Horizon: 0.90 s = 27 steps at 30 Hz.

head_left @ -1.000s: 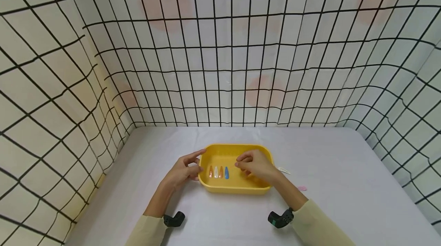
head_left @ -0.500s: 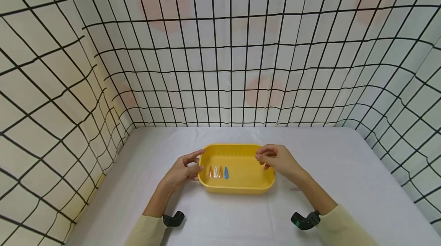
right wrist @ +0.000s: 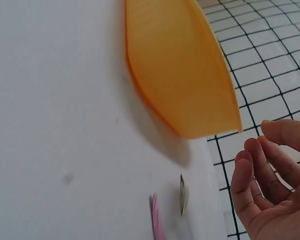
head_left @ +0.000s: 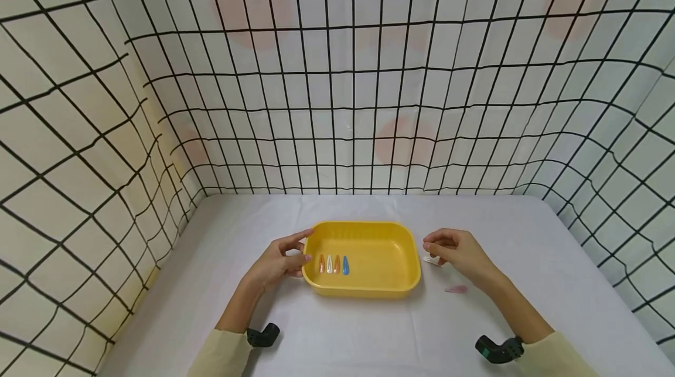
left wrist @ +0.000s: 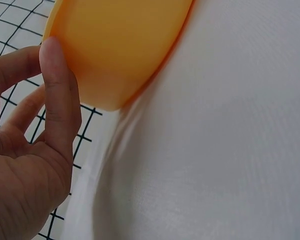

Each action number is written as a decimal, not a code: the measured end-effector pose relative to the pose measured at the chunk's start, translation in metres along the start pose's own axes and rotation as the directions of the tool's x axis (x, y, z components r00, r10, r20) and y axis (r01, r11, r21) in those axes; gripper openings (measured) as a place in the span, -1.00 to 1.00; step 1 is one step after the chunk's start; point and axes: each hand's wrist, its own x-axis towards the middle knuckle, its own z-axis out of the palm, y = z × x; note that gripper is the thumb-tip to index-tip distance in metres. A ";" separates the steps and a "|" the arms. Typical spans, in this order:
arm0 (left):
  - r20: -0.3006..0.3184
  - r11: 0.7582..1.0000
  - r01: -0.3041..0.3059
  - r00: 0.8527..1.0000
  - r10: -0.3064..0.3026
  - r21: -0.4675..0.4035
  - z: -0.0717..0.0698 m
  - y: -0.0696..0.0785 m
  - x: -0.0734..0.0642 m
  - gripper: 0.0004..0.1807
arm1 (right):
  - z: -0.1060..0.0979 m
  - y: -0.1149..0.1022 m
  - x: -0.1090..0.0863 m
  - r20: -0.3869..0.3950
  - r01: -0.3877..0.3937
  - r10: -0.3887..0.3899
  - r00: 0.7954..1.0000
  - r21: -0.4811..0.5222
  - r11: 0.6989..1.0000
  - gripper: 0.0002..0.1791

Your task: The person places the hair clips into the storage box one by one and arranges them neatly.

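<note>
Left hand (head_left: 273, 261) grips the yellow tray (head_left: 362, 293) by its left rim; the right hand (head_left: 465, 255), fingertips slightly apart around nothing I can see, hangs beside the white clip (head_left: 432, 261) just right of the tray. I'd guess that clip is light, stiff and slick, best pinched across its long edges

No text, label, brand, number or sign can be read in any of the 3 views.
</note>
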 end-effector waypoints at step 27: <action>-0.004 1.000 0.008 1.000 -0.008 0.023 -0.001 0.001 -0.001 -0.23 | -0.026 0.054 -0.038 -0.012 -0.057 0.056 0.998 -0.183 0.981 -0.62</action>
